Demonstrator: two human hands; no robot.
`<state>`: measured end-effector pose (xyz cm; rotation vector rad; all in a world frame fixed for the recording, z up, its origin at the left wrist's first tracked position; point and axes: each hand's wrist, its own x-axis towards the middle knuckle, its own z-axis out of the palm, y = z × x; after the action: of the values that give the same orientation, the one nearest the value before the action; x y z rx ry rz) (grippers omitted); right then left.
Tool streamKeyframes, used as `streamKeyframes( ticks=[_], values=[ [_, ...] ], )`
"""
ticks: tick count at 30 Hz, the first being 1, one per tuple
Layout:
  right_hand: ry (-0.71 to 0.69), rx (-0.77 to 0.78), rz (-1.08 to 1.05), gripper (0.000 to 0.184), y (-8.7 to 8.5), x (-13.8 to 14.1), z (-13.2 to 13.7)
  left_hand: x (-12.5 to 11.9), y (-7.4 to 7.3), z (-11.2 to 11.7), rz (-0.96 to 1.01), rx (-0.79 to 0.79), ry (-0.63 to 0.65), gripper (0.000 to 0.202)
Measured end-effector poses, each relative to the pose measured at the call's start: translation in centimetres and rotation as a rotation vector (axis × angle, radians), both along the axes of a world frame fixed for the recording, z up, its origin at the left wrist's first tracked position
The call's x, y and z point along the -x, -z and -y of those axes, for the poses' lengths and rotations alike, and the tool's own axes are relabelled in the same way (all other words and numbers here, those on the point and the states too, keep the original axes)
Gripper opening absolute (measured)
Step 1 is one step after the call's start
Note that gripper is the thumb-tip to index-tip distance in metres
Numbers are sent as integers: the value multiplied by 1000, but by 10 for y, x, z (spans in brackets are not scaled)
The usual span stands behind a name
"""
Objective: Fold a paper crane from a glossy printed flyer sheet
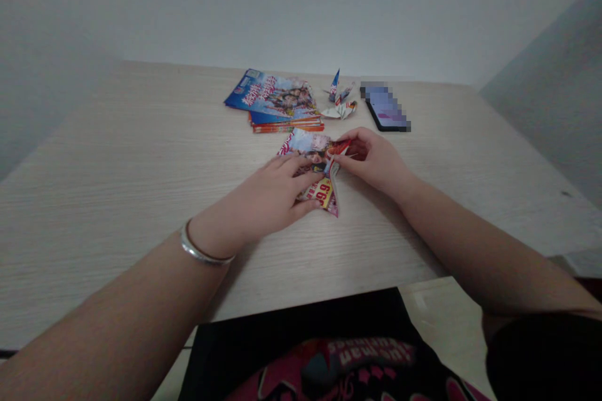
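Observation:
A partly folded printed paper sheet lies on the table in front of me, with bright pictures and red figures on yellow. Flat on its left part rests my left hand, fingers spread and holding the paper down. My right hand pinches a raised fold at the paper's right side between thumb and fingers. The inner side of that fold is partly hidden by my fingers. Just beyond the sheet stands a folded paper crane made of similar printed paper.
A stack of printed leaflets lies behind my left hand, its top sheets blue and askew. A phone, partly pixelated, lies at the back right. The pale wood-grain table reaches back to a wall. Its front edge is close to my lap.

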<state>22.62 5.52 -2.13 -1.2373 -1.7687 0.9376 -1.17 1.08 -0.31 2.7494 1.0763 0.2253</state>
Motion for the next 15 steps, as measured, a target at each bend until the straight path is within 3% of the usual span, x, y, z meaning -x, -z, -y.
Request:
streamKeyframes(
  ticks=[8, 15],
  values=[
    [-55, -1, -130, 29, 5, 3, -1, 0, 15, 0, -100, -80, -18, 64],
    [-68, -109, 1, 24, -2, 3, 3, 0, 20, -1, 5, -112, -46, 77]
  ],
)
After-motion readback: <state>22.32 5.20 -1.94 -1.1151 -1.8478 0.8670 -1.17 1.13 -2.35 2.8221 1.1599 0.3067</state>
